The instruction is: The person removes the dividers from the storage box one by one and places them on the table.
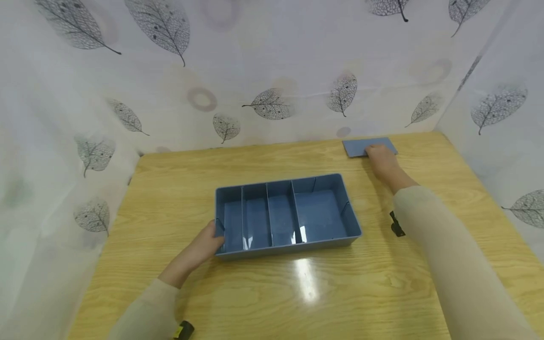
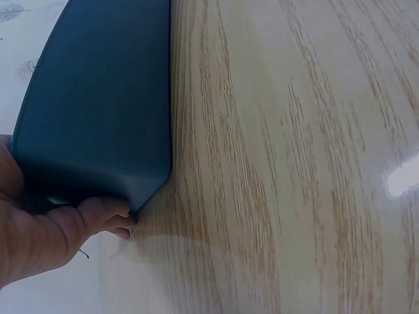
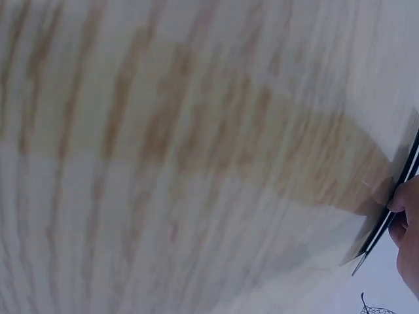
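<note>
A blue-grey plastic organizer box (image 1: 289, 250) stands on the wooden table, split by three upright dividers (image 1: 268, 215) into narrow compartments on the left and a wider one at the right. My left hand (image 1: 208, 243) grips its left end, thumb over the rim; the left wrist view shows the fingers around the lower corner of the box wall (image 2: 98, 98). At the back right, my right hand (image 1: 383, 163) pinches the front edge of a flat blue-grey divider panel (image 1: 357, 147). Seen edge-on in the right wrist view, the panel (image 3: 373, 239) shows dark and light layered edges.
The wood-grain table (image 1: 178, 189) is bordered at the back and sides by a pale leaf-printed cloth (image 1: 272, 56). Black straps (image 1: 397, 225) show by each sleeve. Light reflects off the tabletop in front of the box.
</note>
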{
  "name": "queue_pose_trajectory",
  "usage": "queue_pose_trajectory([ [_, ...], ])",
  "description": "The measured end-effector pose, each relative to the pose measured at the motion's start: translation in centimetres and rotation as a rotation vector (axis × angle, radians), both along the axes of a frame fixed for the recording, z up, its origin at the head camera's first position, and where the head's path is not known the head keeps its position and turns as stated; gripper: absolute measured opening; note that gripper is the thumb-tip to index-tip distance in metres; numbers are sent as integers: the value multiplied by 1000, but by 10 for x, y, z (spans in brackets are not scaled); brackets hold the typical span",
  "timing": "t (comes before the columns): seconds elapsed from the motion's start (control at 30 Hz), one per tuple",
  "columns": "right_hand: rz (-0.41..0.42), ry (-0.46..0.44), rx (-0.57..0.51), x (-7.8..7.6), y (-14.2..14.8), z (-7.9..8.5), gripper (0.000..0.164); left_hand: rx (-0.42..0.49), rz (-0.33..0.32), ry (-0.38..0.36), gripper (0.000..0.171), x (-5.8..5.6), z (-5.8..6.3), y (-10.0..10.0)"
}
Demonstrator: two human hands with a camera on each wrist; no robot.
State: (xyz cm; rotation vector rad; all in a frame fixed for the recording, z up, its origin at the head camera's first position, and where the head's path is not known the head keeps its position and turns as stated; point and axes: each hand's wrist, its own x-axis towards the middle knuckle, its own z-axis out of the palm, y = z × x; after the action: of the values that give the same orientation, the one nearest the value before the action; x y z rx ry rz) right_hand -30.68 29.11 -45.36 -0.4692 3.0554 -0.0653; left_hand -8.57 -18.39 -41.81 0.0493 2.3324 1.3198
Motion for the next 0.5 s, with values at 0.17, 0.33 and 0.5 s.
queue_pose_trajectory([
  [0.17,6,-36,6,-1,-1,6,22,-21,5,2,57,0,0,0],
  [0.33,24,-91,33,-4,-3,11,17,-45,2,8,58,-1,-1,0],
  [0.5,21,-137,57,-7,-4,12,19,-43,-2,-1,59,-1,-1,0],
])
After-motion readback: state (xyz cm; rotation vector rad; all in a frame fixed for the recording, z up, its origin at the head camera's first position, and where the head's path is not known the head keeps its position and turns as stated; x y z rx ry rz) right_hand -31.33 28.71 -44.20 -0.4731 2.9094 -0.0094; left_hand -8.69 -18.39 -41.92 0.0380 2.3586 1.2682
